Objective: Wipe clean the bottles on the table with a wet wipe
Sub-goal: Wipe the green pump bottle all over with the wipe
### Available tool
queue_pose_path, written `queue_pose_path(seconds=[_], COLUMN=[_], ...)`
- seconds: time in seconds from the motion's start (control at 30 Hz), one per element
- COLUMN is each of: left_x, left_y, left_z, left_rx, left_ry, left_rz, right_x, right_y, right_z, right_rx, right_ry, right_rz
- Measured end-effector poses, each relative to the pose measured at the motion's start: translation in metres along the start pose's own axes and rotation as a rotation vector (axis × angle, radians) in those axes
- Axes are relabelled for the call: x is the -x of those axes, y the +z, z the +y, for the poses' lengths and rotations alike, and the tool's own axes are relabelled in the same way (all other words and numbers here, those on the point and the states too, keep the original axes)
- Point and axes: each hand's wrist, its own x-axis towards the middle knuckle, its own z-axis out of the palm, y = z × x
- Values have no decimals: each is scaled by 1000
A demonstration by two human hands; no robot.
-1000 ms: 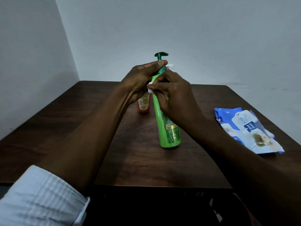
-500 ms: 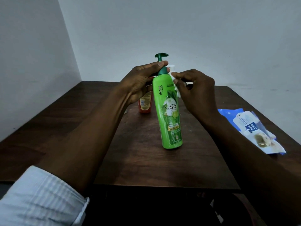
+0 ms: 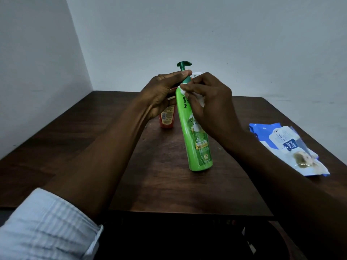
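Head view, centre of the frame: the green shampoo bottle (image 3: 197, 139) stands with its base on the dark wooden table (image 3: 75, 147), leaning so that its pump head (image 3: 183, 64) tips toward the upper left. The left hand (image 3: 165, 92) grips the neck just under the pump, fingers curled round the collar. The right hand (image 3: 212, 102) pinches a bunched white wet wipe (image 3: 201, 99) and presses it against the bottle's shoulder, beside the printed label. The bottle looks like stiff, glossy plastic. It is tall and narrow, so it is probably top-light but easy to topple, and a damp wipe would make its smooth wall slippery. The neck seems the surest hold, since the collar gives the fingers a ledge, though pressing on the pump itself might dispense shampoo. The wipe is soft and limp and needs to stay bunched to carry any pressure. A smaller red bottle (image 3: 166, 119) stands behind the left hand, partly hidden, apparently not yet wiped. Something white shows just behind the fingertips, and what it is cannot be told. At the right edge lies a blue and white wipes pack (image 3: 289, 149), well apart from the bottles. A pale ribbed sleeve (image 3: 47, 226) fills the lower left.
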Motion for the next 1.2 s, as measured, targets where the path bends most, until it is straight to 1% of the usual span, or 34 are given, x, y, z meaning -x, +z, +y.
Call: queue_pose_path(seconds=[0.17,0.33,0.43,0.53,0.73,0.83,0.93,1.07,1.2], left_x=[-2,-2,-2,-1,-5,-6,-8,-9,-9], left_y=[1,4,7,6,4,3,1,-4,-6], left_z=[0,1,3,4,3,3,1,-3,-5], left_rx=[-6,-21,-52,-66,-33,-19,21,-2,-7], left_ry=[9,16,22,31,22,16,-3,-2,-4], left_rz=[-6,-17,-17,-39,-76,-84,-76,-48,-33], right_x=[-1,-8,-14,-13,-5,2,14,38,55], right_y=[-2,-4,-6,-7,-9,-10,-12,-15,-18], right_z=[1,-5,-8,-8,-6,-4,-3,-2,-2], right_rx=[9,64,115,116,127,149,137,136,124], right_ry=[6,28,-12,-31,-113,-136,-156,-177,-163], right_rz=[-5,-61,-98,-130,-120,-141,-215,-337,-407])
